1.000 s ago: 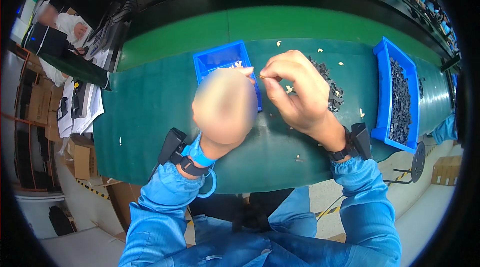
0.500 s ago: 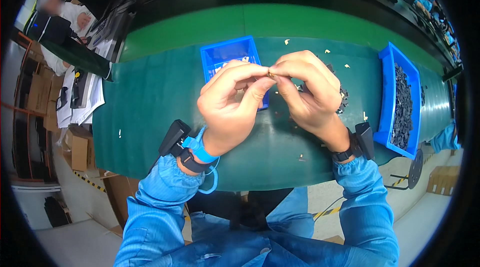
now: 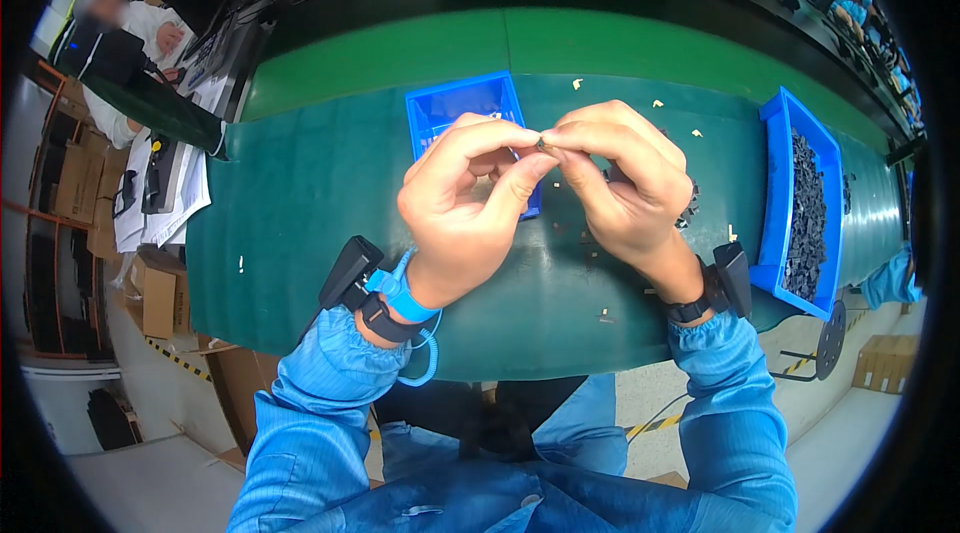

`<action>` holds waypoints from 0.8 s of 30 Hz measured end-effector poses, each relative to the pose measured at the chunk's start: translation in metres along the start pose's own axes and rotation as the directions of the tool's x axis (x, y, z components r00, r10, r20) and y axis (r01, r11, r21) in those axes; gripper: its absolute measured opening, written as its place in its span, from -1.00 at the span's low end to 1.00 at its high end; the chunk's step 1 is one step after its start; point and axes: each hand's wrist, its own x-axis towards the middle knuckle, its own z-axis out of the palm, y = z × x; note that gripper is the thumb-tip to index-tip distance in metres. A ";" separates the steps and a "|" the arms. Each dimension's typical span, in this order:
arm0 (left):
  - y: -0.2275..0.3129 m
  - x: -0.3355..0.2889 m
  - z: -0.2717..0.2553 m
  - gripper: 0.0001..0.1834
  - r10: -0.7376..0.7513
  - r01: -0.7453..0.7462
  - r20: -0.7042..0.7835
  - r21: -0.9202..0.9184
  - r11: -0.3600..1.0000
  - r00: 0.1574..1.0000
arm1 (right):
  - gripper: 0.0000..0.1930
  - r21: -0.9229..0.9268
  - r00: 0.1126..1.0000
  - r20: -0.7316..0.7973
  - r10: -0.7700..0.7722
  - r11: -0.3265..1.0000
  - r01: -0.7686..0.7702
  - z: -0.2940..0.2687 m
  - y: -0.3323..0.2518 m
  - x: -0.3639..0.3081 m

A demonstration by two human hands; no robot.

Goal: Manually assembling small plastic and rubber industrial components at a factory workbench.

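Note:
Between the fingertips of both hands sits a tiny dark part (image 3: 542, 144), mostly covered; its kind is too small to make out. My left hand (image 3: 465, 183) pinches it from one side with thumb and forefinger. From the other side my right hand (image 3: 625, 178) pinches it the same way, the fingertips nearly meeting. Partly behind my left hand stands a blue bin (image 3: 462, 101) with small pale pieces in it. Small black parts (image 3: 690, 205) lie heaped on the green mat beyond and beside my right hand, partly hidden by it.
A long blue bin (image 3: 772, 203) full of small black parts stands at the right. Several pale bits (image 3: 697, 133) are scattered on the green mat (image 3: 300, 223). At the far left a person in white (image 3: 150, 33) sits by papers (image 3: 190, 198); a blue coiled cord (image 3: 430, 358) hangs from my left wrist.
Both hands stay nearly in place, still pinched together. The tiny part between the fingertips looks slightly turned. The whole view has shifted very slightly.

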 end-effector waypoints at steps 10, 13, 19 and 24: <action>-0.002 0.001 -0.001 -0.80 0.009 -0.009 0.009 -0.014 1.000 1.000 | -0.82 -0.003 1.000 0.021 0.001 1.000 -0.001 -0.002 0.001 -0.001; -0.001 0.002 0.000 -0.82 -0.004 0.005 0.013 -0.070 0.998 1.000 | -0.82 -0.002 1.000 0.019 -0.001 1.000 0.001 -0.001 0.001 0.000; -0.003 0.006 -0.004 -0.82 0.019 -0.016 0.054 -0.060 0.998 0.998 | -0.83 -0.003 1.000 0.023 0.007 1.000 -0.007 -0.001 0.000 0.000; -0.007 0.008 -0.004 -0.83 0.050 -0.047 0.065 -0.040 0.998 0.997 | -0.83 0.023 0.999 0.012 0.051 0.998 -0.051 0.001 0.001 -0.001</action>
